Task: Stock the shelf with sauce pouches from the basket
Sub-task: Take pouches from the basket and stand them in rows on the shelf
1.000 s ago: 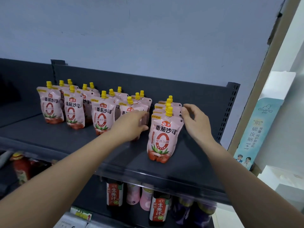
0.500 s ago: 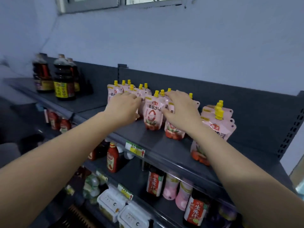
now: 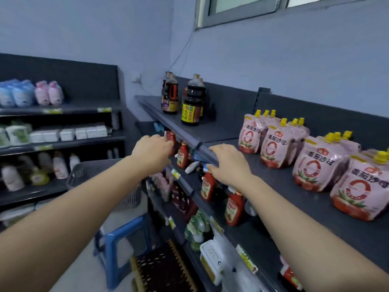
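Both hands are reaching forward, palms down, at the front of the dark grey shelf (image 3: pixel 277 180). The left hand (image 3: pixel 152 148) is hanging in the air just left of the shelf's front lip, its fingers loosely bent and holding nothing. The right hand (image 3: pixel 228 163) is lying over that lip, fingers relaxed and slightly curled, with nothing in its grasp. Whether its fingertips are touching the lip cannot be told.

The pink, yellow-capped tomato sauce pouches (image 3: pixel 273 148) are standing upright on the shelf to the right of the right hand, in several short rows running front to back. The nearest rows are sitting beside the right forearm, the farthest ones out past the fingers.

The dark mesh basket (image 3: pixel 82 173) is sitting lower down, left of the left hand and partly under its forearm. What it holds is not showing. A blue plastic stool (image 3: pixel 120 234) is standing beneath it.

Beyond both hands, farther along the same shelf, dark soy sauce bottles (image 3: pixel 190 110) are standing in a small group. Red ketchup bottles (image 3: pixel 208 185) are standing on the level below, under the right hand and wrist.
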A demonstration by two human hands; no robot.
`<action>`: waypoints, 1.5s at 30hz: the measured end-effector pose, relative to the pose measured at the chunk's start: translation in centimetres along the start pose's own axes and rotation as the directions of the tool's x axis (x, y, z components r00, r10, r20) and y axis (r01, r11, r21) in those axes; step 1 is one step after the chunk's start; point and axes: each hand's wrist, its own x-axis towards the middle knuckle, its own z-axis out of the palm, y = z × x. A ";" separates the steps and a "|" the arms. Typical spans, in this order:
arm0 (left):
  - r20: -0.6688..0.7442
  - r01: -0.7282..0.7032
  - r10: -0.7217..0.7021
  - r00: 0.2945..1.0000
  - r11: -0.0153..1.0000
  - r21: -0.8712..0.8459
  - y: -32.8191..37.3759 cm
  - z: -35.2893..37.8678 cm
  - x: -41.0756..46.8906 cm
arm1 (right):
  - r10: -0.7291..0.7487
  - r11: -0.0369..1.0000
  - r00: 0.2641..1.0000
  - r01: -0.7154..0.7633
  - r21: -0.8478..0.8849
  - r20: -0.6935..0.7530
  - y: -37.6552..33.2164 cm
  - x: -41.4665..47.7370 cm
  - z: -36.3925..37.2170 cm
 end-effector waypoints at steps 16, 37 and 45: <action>0.222 0.164 -0.159 0.962 0.986 -0.005 -22.0 13.2 -4.7 | -0.075 0.991 0.968 0.046 0.122 0.241 -18.8 13.8 14.5; 0.448 0.296 -0.253 0.858 0.955 -0.027 -35.2 35.5 6.5 | -0.096 0.985 0.853 0.008 0.171 0.513 -22.5 33.7 35.8; 0.609 0.318 -0.218 0.762 0.946 -0.059 -37.3 43.8 9.0 | -0.041 0.983 0.752 -0.089 0.163 0.658 -22.4 37.4 43.3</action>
